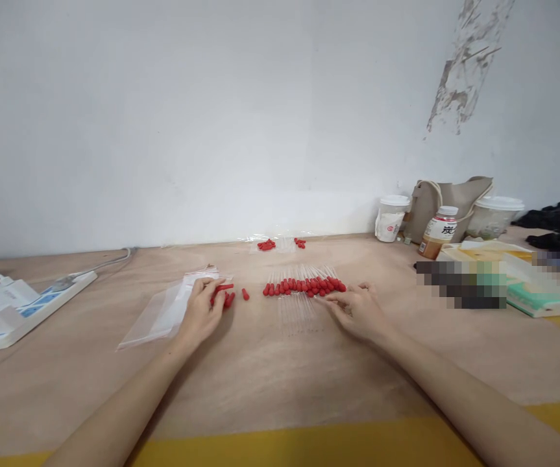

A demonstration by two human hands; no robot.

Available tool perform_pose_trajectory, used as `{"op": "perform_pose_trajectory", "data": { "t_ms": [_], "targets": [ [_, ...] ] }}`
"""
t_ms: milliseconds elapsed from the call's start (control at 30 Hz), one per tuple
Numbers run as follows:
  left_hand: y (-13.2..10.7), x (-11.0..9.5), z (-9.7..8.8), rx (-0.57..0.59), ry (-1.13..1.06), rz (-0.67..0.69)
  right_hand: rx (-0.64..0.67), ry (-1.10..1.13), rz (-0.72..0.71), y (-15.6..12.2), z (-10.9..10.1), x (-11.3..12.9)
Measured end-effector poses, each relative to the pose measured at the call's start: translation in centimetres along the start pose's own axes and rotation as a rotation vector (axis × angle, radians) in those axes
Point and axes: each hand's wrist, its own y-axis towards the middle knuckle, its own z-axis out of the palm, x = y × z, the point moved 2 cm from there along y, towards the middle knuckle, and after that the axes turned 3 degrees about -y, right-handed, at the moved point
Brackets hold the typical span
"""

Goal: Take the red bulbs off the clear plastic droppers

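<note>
A row of clear droppers with red rubber bulbs [304, 285] lies across the middle of the table. Thin clear tubes stick out from the bulbs, some toward the wall and others toward me. At the row's right end, my right hand [360, 310] rests with its fingers stretched toward the bulbs, fingertips touching or very close. On the left, my left hand [202, 306] curves over several loose red rubber bulbs [230, 299], its thumb and fingers apart. One single bulb [245, 294] lies just right of that hand. Under and beside my left hand is a clear zip bag [156, 314].
Against the wall lies clear plastic film [284, 245] with more red bulbs. A power strip [41, 311] with plugs and cables stands at left. At right are a paper cup [390, 219], a drink bottle [438, 235], a grey bag [450, 198], a lidded tub [494, 217] and a green-white pack [535, 292].
</note>
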Motion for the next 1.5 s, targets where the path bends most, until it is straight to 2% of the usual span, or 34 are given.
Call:
{"op": "perform_pose_trajectory", "data": {
  "t_ms": [100, 167, 500, 700, 900, 967, 1167, 1500],
  "targets": [
    [0.4, 2.1, -1.0, -0.022, -0.008, -0.103, 0.005, -0.035, -0.009, -0.2, 0.4, 0.3],
    [0.5, 2.7, -1.4, -0.050, -0.006, -0.140, 0.002, -0.059, -0.013, -0.3, 0.7, 0.5],
    [0.7, 2.5, -1.5, -0.092, 0.111, -0.163, -0.082, -0.183, 0.041, 0.1, 2.9, 1.0],
    [0.1, 2.7, -0.4, -0.046, 0.173, -0.086, -0.079, -0.241, 0.006, 0.0, 2.8, 2.0],
    [-0.5, 1.3, 1.1, 0.061, 0.291, 0.153, -0.015, -0.134, -0.007, -0.7, 2.4, 2.9],
    [-0.5, 1.1, 1.3, 0.087, 0.304, 0.196, 0.021, -0.115, -0.015, -0.8, 2.3, 3.0],
    [-0.4, 1.0, 1.5, 0.134, 0.353, 0.197, 0.132, -0.039, 0.016, -0.8, 2.0, 2.8],
    [-0.8, -0.6, 0.8, 0.098, 0.283, 0.224, 0.202, 0.149, 0.074, -0.6, 1.8, 2.2]
  ]
}}
